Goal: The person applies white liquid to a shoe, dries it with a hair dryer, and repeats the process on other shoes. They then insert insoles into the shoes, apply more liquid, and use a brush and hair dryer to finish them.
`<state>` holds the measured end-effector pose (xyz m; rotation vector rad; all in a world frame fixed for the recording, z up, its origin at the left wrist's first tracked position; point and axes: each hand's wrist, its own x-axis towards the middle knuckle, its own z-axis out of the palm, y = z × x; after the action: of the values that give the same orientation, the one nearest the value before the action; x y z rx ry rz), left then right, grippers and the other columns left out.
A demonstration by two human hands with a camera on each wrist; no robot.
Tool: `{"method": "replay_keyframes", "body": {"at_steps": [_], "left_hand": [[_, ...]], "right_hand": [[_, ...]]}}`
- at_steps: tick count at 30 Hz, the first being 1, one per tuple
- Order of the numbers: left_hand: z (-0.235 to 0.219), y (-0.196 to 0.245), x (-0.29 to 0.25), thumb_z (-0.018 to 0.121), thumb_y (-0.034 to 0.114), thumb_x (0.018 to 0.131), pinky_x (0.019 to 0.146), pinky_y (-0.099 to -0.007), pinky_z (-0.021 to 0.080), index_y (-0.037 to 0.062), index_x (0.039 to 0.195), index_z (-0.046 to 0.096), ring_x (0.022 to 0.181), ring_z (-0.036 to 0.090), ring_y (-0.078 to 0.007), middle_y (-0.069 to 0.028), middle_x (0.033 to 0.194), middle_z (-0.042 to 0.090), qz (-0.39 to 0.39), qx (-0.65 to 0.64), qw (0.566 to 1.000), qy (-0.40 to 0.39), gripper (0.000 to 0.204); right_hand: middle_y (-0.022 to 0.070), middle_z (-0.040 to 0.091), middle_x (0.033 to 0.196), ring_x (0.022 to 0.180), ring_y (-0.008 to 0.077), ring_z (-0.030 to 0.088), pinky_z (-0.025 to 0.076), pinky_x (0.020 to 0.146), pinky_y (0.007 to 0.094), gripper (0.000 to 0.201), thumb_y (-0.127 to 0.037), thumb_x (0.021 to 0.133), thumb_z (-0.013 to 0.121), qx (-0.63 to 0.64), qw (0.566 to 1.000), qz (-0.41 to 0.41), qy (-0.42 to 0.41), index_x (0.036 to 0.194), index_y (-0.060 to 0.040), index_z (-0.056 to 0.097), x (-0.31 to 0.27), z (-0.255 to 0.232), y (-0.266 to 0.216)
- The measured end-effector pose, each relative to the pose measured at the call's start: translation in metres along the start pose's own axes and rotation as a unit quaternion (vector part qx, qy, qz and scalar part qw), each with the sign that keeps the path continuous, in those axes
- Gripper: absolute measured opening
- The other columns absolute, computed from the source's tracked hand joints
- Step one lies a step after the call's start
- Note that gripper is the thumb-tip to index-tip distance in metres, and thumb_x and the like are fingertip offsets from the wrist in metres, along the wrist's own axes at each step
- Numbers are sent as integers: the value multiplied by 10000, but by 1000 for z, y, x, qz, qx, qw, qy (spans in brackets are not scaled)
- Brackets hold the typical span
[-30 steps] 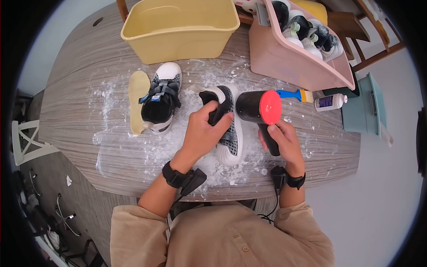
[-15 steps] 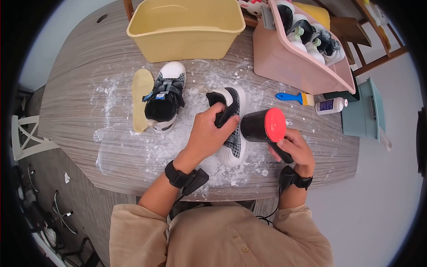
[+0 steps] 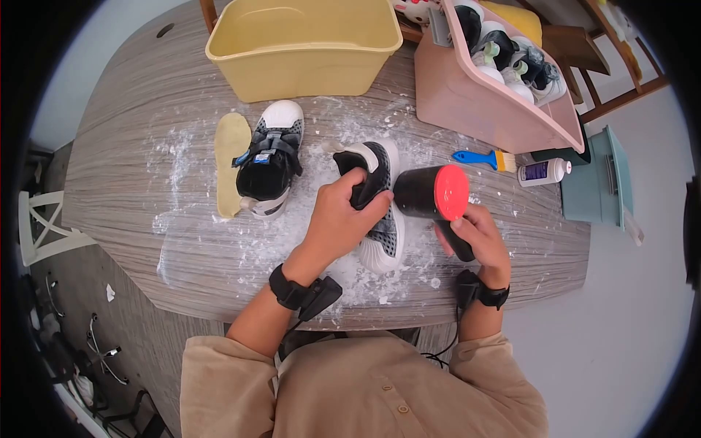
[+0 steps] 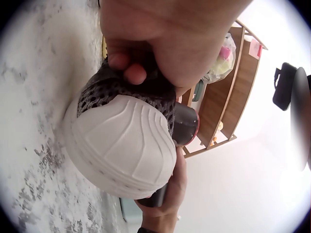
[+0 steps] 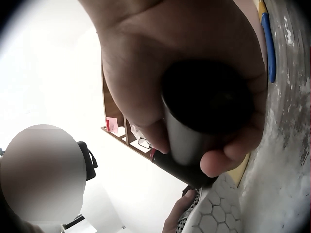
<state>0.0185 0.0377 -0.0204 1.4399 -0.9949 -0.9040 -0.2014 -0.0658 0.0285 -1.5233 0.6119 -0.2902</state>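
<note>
In the head view, my left hand grips a black and white sneaker by its collar, fingers inside the opening and thumb on the perforated upper. The shoe is tipped on its side, its white sole turned right; its ridged toe cap shows large in the left wrist view. My right hand is wrapped round the handle of a black hair dryer with a red round end. Its barrel points at the sole, close beside it. Left of them, the matching sneaker stands upright next to a yellowish insole.
White powder and flakes cover the wooden table. Behind stand a yellow bin and a pink bin holding several shoes. At right lie a blue-handled brush and a white bottle, beside a teal box.
The hair dryer has shifted right and down, then slightly back up, along the sole with my right hand. My left hand keeps its grip on the sneaker, which stays nearly in place.
</note>
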Motion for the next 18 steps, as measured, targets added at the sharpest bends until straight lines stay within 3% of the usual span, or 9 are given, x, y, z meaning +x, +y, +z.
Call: {"method": "replay_keyframes", "body": {"at_steps": [7,10,12,18], "left_hand": [[0,6,-2,687,125,807,562,-215,415,-19,865,593,640,482,-31,14,697,584,-1,18,1000,-4,181],[6,3,-1,695,176,790,477,-277,389,-26,774,544,513,472,-85,-94,579,554,41,-7,998,36,252],[7,1,-1,694,177,794,477,-275,389,-25,780,548,518,470,-78,-86,580,557,37,-26,998,40,250],[6,-2,1,697,182,793,483,-270,397,-24,789,551,531,484,-70,-77,581,560,36,-38,998,37,252]], "right_hand": [[29,553,685,535,82,483,388,512,232,282,-256,926,554,-20,999,26,-28,965,21,581,-9,-10,-4],[29,555,686,535,78,480,382,507,230,279,-252,924,558,-24,998,27,-48,954,23,588,-13,-17,-3],[31,556,685,535,78,481,384,509,231,278,-249,926,556,-26,997,22,-66,949,26,591,-14,-21,-4],[37,562,709,550,84,495,401,524,235,269,-227,939,538,-9,1000,23,11,1007,30,576,-6,1,-5]]}}
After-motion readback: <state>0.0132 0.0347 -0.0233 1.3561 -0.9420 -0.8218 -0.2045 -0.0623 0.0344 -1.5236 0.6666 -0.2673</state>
